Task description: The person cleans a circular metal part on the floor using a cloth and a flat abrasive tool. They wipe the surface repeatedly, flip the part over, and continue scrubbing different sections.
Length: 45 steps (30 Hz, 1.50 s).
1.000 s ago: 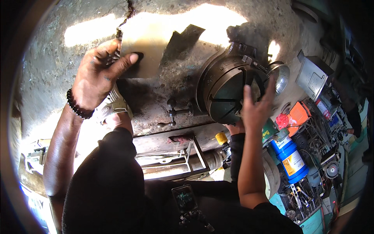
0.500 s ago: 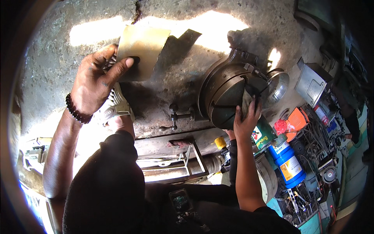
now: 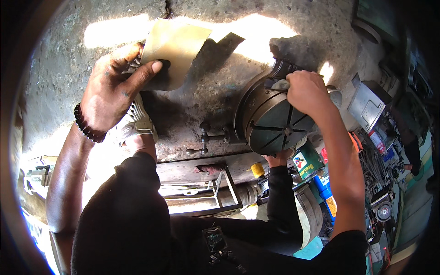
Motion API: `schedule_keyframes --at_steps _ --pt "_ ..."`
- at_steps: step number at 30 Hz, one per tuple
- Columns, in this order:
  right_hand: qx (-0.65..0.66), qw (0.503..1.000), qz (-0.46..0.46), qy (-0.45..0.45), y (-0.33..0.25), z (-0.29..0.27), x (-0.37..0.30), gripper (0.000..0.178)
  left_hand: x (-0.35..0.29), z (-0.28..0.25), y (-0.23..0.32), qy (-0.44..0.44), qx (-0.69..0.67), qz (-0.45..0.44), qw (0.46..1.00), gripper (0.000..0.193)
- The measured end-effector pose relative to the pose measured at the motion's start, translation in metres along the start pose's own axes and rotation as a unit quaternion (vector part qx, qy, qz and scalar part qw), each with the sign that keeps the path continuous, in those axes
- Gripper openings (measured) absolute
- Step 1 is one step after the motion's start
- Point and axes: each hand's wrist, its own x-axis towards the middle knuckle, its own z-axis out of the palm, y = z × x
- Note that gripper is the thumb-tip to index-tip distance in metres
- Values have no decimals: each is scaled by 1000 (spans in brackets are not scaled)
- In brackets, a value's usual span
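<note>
Pinched between thumb and fingers, a flat tan rectangular sheet point(image 3: 176, 50) is in my left hand point(image 3: 112, 82), held up over the concrete floor. My right hand point(image 3: 309, 91) is at the far rim of a round metal rotary table point(image 3: 275, 133) with slots running out from its centre. Its fingers close around a small crumpled greyish rag point(image 3: 278, 85), pressed on that rim. The right fingertips are partly hidden behind the hand. A crank handle point(image 3: 204, 138) sticks out to the left of the rotary table.
To the right stand a green can point(image 3: 308, 160), a blue bucket point(image 3: 326, 195) and a grey metal box point(image 3: 366, 103), with tools and cables beyond. A metal frame point(image 3: 229, 185) lies near my legs. My sandalled foot point(image 3: 137, 123) is beside the left hand.
My right hand has moved with the rag from the rotary table's slotted face to its far rim. The sheet in my left hand has shifted slightly up and right.
</note>
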Motion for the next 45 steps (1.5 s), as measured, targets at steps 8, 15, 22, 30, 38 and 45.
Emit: schedule_keyframes --at_steps 8,15,22,30,38,45 --pt "89 994 -58 -17 -77 20 -26 23 -2 -1 -4 12 60 21 998 22" --pt "169 963 -189 93 -119 69 -80 11 3 -13 -6 26 -26 -41 998 26" --pt "272 940 0 204 -15 -6 -60 34 -1 -10 -11 32 -10 0 999 25" --pt "99 993 15 54 -13 17 -22 22 1 -18 -11 40 -14 -15 999 24" --pt "87 975 -195 55 -77 40 -49 22 16 -17 -1 10 14 0 1000 19" --pt "139 986 -50 79 -32 10 -28 14 14 -33 -7 17 -14 -8 1000 22"
